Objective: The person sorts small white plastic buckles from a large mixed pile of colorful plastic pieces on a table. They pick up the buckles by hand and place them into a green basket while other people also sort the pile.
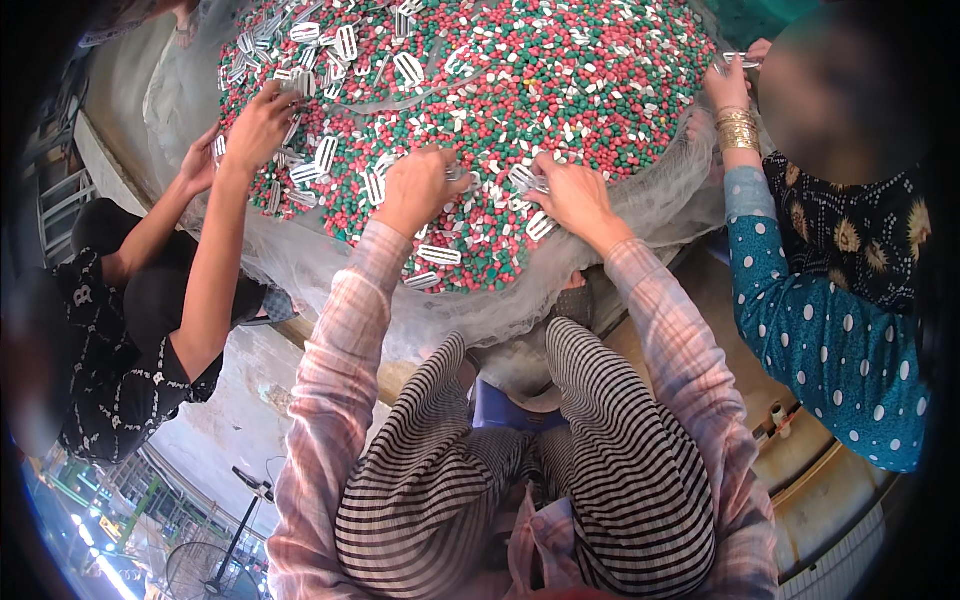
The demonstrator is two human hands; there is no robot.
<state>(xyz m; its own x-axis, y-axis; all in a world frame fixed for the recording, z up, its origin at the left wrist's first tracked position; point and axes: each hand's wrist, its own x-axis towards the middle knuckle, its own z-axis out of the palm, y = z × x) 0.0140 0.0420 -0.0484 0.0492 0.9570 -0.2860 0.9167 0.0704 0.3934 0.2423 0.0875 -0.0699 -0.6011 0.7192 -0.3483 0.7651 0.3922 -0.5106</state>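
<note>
Above the near half of a broad heap of pellets [610,110] in red, green and white, both of the person's hands work low, just over the surface. The right hand [575,200] has a narrow grip, thumb and forefinger pinched on a slotted plastic piece [525,179]; holding it by one end seems to leave the slots uncovered. The left hand [420,190] faces it with fingers curled inward; something pale shows at the fingertips, but I cannot tell whether that grip holds it. Keeping the hands so near each other probably lets both reach the same spot.

Loose slotted pieces [440,254] lie near the left wrist, and more are scattered at the heap's upper left. A translucent mesh sheet [440,312] bunches up along the near edge, likely to keep pellets from spilling; it stands between the heap and the person's knees in striped trousers [630,450].

To the left, a co-worker's hands [258,128] reach in over the pellets, limiting room there. To the right, another co-worker's hand [730,88], with gold bangles [738,130] at the wrist, holds a similar piece [740,58] by the far edge.
</note>
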